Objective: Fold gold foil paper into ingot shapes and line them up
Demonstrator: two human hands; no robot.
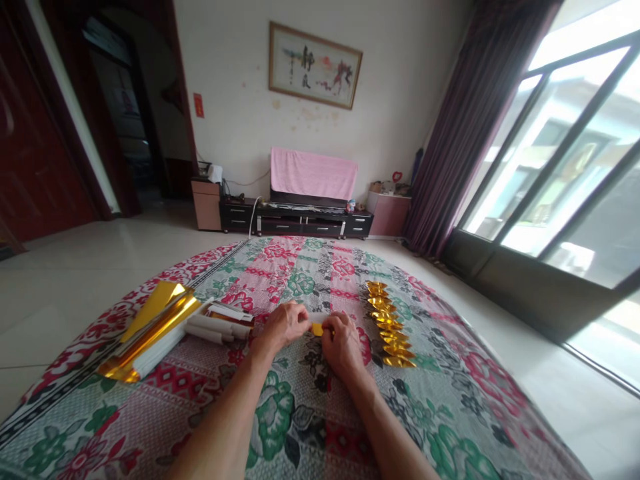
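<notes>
Over the middle of the cloth, my left hand (287,325) and my right hand (344,339) face each other, close together. Between them shows a small piece of gold foil paper (317,329). My right thumb and fingers are pinched on its right side, hiding much of it. Pressed together, my left fingertips grip its left edge. Right of my hands, several folded gold foil pieces (387,325), pointed at both ends, lie in a row. To the left are gold foil sheets (155,327), partly curled, beside white-backed rolled sheets (217,327).
A flowered tablecloth (295,413) covers the round table. Beyond it stand a low black cabinet (305,225) and a pink cloth (314,172) draped over something. Purple curtains (480,120) hang beside a large window (560,160) at the right.
</notes>
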